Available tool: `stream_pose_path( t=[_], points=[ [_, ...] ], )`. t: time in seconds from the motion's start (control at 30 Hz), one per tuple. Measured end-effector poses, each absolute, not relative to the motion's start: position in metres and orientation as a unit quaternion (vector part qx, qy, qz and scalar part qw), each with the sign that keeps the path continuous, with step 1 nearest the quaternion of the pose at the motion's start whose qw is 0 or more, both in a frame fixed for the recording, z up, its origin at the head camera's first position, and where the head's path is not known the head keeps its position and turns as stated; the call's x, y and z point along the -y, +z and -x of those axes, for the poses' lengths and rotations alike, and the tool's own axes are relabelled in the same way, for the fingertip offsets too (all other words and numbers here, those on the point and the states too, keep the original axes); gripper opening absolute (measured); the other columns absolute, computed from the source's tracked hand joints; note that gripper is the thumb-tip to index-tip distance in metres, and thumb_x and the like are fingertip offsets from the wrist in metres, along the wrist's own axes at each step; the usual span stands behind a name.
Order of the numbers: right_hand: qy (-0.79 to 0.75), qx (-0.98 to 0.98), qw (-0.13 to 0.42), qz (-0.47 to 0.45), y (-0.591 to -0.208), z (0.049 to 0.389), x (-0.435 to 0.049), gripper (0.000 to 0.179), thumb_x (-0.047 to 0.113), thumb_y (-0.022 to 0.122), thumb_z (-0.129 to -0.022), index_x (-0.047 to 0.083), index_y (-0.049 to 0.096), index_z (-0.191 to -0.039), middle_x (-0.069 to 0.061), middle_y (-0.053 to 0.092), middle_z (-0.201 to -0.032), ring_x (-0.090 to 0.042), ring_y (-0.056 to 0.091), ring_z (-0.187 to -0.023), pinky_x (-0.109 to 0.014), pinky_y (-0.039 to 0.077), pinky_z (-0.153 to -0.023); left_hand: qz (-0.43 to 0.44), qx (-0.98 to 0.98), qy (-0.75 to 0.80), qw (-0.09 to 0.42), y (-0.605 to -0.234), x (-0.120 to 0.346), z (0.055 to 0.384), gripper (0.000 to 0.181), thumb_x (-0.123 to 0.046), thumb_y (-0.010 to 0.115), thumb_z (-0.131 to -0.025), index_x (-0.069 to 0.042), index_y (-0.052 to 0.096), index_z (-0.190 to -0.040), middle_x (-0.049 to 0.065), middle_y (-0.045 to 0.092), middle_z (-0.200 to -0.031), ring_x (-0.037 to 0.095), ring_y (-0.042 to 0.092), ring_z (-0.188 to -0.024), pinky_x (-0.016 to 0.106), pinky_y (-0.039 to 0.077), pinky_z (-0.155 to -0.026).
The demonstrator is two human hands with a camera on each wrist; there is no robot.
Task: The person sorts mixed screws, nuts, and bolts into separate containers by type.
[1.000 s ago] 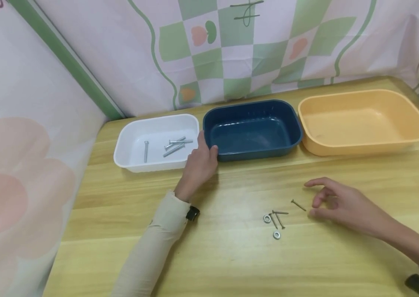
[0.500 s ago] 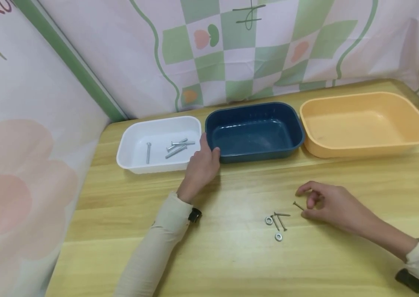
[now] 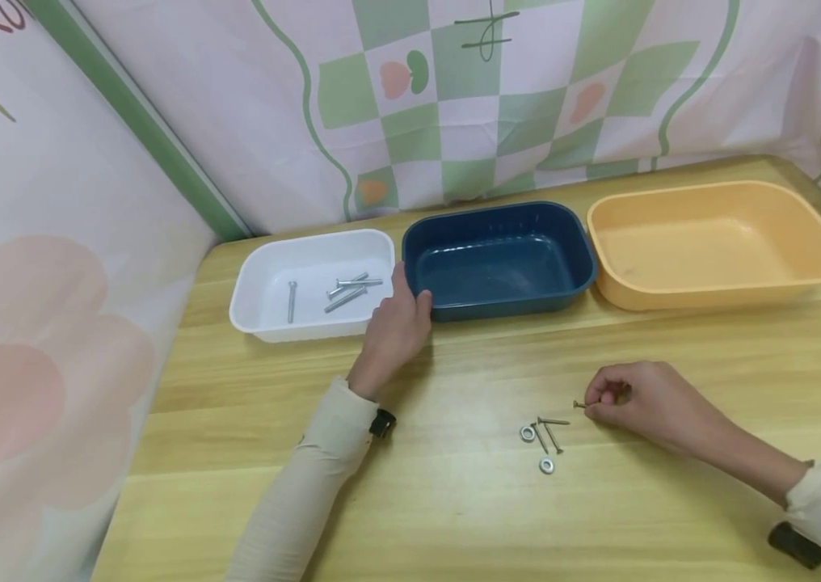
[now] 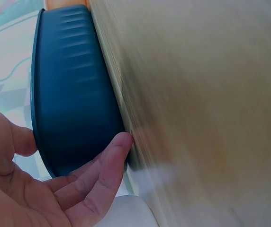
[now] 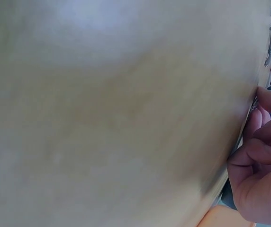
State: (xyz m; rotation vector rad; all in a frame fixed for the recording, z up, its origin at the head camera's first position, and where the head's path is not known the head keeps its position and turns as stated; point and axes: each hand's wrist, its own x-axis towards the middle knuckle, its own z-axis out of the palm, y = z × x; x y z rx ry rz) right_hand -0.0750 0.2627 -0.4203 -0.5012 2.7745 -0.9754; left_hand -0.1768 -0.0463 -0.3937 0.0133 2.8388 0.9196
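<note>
My right hand [image 3: 661, 402] pinches a small bronze-coloured screw [image 3: 578, 404] between thumb and index finger, close over the table. Its head sticks out to the left, while the fingers hide the rest. In the right wrist view, a bit of the screw [image 5: 255, 104] shows at the fingertips. Left of it lie several like screws [image 3: 552, 421] and two silver nuts, one nut [image 3: 528, 434] beside them and another nut [image 3: 546, 466] nearer me. My left hand [image 3: 394, 327] touches the front left corner of the dark blue bin [image 3: 505, 307], thumb by the rim and fingers fairly straight in the left wrist view.
A white bin [image 3: 258, 311] with several long silver bolts [image 3: 345, 298] stands left of the blue bin. To its right is a larger yellow bin [image 3: 709, 250]. A patterned cloth [image 3: 465, 121] hangs behind the wooden table [image 3: 454, 501].
My right hand has moved left and its fingers have closed on the screw, turning it so that it lies more level. The left hand stays at the blue bin. The head view has shifted slightly.
</note>
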Motion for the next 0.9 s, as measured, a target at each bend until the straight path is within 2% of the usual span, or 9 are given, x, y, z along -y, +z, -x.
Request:
stream_pose_path(
  t=[0.47, 0.7, 0.8, 0.9],
  points=[
    [-0.319, -0.926, 0.052, 0.193, -0.420, 0.079, -0.259, 0.017, 0.013, 0.084, -0.079, 0.024, 0.072, -0.079, 0.018, 0.061, -0.072, -0.003, 0.053, -0.066, -0.026, 0.044, -0.060, 0.007, -0.948, 0.306, 0.083, -0.395, 0.045, 0.178, 0.067, -0.036, 0.041, -0.107, -0.006, 0.010, -0.159, 0.022, 0.065, -0.103, 0.032, 0.061, -0.085, 0.047, 0.049, -0.079],
    [-0.334, -0.920, 0.072, 0.190, -0.412, 0.085, -0.254, 0.016, 0.012, 0.083, -0.082, 0.024, 0.072, -0.081, 0.016, 0.065, -0.077, -0.005, 0.058, -0.070, -0.026, 0.048, -0.062, 0.005, -0.948, 0.307, 0.089, -0.393, 0.046, 0.178, 0.067, -0.037, 0.040, -0.107, -0.006, 0.009, -0.159, 0.017, 0.063, -0.090, 0.032, 0.061, -0.080, 0.045, 0.049, -0.074],
    [-0.346, -0.916, 0.066, 0.194, -0.406, 0.091, -0.251, 0.016, 0.008, 0.081, -0.083, 0.022, 0.072, -0.083, 0.015, 0.066, -0.078, -0.006, 0.059, -0.070, -0.025, 0.049, -0.061, 0.005, -0.948, 0.304, 0.089, -0.393, 0.045, 0.178, 0.067, -0.037, 0.040, -0.107, -0.006, 0.010, -0.159, 0.019, 0.065, -0.097, 0.032, 0.061, -0.083, 0.045, 0.050, -0.076],
    [-0.345, -0.917, 0.051, 0.196, -0.398, 0.101, -0.246, 0.014, 0.008, 0.080, -0.084, 0.019, 0.072, -0.084, 0.013, 0.066, -0.079, -0.008, 0.058, -0.070, -0.025, 0.048, -0.060, 0.004, -0.949, 0.304, 0.089, -0.393, 0.045, 0.179, 0.067, -0.037, 0.040, -0.107, -0.006, 0.010, -0.159, 0.018, 0.065, -0.097, 0.031, 0.061, -0.082, 0.045, 0.050, -0.075]
  ],
)
